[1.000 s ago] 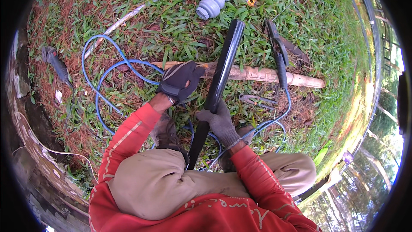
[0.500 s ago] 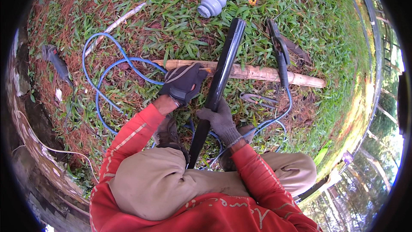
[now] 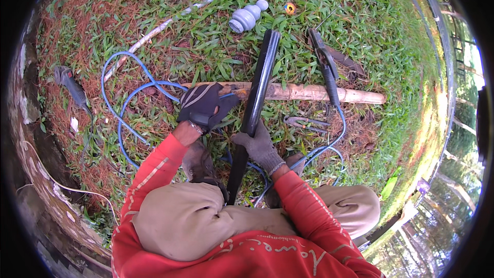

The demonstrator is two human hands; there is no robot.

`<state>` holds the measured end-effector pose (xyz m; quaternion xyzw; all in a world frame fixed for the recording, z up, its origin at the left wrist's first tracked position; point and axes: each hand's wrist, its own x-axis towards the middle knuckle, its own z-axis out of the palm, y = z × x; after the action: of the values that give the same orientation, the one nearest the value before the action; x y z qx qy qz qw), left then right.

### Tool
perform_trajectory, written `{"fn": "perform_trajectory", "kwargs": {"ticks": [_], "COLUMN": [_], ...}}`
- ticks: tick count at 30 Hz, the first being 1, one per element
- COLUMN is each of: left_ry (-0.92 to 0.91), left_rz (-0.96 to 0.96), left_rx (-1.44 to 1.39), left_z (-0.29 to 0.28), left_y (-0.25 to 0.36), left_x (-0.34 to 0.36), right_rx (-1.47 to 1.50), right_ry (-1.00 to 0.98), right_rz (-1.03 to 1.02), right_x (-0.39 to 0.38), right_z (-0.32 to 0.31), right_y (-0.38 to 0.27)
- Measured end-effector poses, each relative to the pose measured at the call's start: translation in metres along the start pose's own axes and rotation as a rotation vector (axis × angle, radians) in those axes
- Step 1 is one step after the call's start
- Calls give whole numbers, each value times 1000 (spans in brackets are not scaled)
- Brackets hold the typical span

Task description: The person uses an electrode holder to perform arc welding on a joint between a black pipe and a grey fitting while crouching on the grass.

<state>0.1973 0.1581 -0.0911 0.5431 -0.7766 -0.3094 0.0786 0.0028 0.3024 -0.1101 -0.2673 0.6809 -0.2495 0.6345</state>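
My right hand (image 3: 261, 148), in a grey knit glove, is wrapped round a long black tube (image 3: 261, 77). The tube slants up and away from between my legs, its upper part crossing over a bamboo pole (image 3: 303, 92) lying in the grass. Left of the tube is my left hand (image 3: 203, 105), in a dark padded glove with light stripes. It hovers over or rests at the bamboo's left part, fingers spread loosely toward the tube but apart from it. A welding electrode holder (image 3: 326, 66) with a thin rod lies across the bamboo to the right.
A blue cable (image 3: 122, 104) loops over the grass at left. Pliers (image 3: 306, 122) lie right of my right hand. Farther off are a grey turned finial (image 3: 247, 17), an orange ring-shaped roll (image 3: 290, 8) and a thin pale pole (image 3: 170, 22). An angle grinder (image 3: 73, 87) lies far left.
My left hand has shifted left, widening its gap from the tube. The tube's upper end has tipped slightly left in my right hand. The whole view has shifted a little.
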Motion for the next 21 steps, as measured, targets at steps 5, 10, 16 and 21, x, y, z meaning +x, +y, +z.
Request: {"fn": "perform_trajectory", "kwargs": {"ticks": [5,10,16,21], "left_ry": [257,243,154,-67], "left_rz": [37,334,297,48], "left_rx": [23,-114,186,300], "left_z": [-54,-96,-48,9], "left_y": [8,37,52,28], "left_x": [9,94,234,297], "right_rx": [-79,-52,2,-39], "right_ry": [10,13,-57,-50], "right_rz": [-4,-16,-22,-16], "right_x": [-2,-4,-3,-1], "right_z": [0,-2,-5,-6], "right_y": [-2,-2,-1,0]}}
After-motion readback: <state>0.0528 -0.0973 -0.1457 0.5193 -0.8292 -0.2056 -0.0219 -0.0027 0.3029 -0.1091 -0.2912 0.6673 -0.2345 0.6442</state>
